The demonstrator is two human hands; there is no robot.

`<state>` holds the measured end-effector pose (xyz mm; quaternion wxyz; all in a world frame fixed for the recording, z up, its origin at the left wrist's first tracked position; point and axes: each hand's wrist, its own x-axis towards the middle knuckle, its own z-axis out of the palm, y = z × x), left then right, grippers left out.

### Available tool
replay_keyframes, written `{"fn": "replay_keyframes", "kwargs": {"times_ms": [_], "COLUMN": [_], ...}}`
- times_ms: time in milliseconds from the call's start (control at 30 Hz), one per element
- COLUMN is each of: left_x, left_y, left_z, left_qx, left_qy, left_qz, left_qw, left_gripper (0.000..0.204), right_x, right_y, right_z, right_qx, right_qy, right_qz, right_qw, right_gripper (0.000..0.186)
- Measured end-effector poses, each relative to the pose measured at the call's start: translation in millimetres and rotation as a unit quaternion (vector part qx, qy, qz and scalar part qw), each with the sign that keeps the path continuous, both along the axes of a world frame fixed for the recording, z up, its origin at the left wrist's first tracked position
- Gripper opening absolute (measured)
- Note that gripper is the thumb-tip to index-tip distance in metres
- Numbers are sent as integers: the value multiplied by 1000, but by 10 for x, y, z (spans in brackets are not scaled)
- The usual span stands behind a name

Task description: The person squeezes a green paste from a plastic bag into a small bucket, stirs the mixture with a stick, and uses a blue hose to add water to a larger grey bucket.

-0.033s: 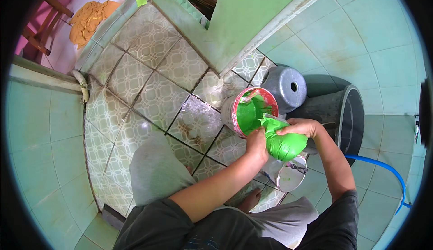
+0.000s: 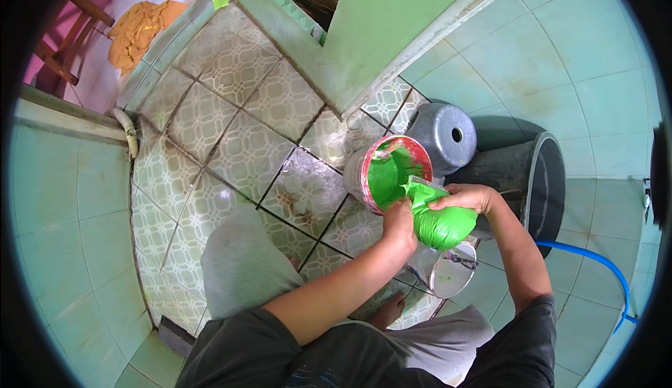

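Note:
A plump clear plastic bag of bright green paint (image 2: pixel 442 227) is held between my two hands, over the near right rim of a paint bucket (image 2: pixel 356 176). My left hand (image 2: pixel 398 224) is closed round the bag's gathered left side, close to its mouth. On the other side, my right hand (image 2: pixel 467 199) grips the bag's upper right edge, thumb lying across the plastic. Green paint (image 2: pixel 383 181) coats the bucket's inside, and red smears ring its rim. Something like a stick or brush handle (image 2: pixel 386 151) leans inside at the far rim. The bag's mouth is partly hidden.
An upturned grey basin (image 2: pixel 442 140) with a hole lies behind the bucket. Beside it a large dark tub (image 2: pixel 493 181) rests on its side. A small white pail (image 2: pixel 453 276) stands below the bag. A blue hose (image 2: pixel 591 253) curves at right; a green wall corner (image 2: pixel 343 101) juts in.

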<state>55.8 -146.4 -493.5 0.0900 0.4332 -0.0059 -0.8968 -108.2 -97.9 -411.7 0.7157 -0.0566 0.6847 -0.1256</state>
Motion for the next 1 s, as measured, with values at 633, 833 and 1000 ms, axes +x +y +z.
{"fn": "replay_keyframes", "kwargs": {"times_ms": [633,833,1000], "left_x": [-5,-26,-73], "left_y": [134,164,239], "left_z": [138,116,-70], "left_qx": [39,25,13], "left_qy": [-45,-79,-80], "left_qz": [31,8,3], "left_qw": [998,997,997], "left_gripper": [33,34,33], "right_x": [108,154,204], "right_y": [-131,-163,-198], "right_z": [101,130,164], "right_qx": [12,0,-9], "right_qy": [36,46,53], "right_qz": [60,86,93], "right_qw": [997,995,994], "right_gripper": [68,69,69]}}
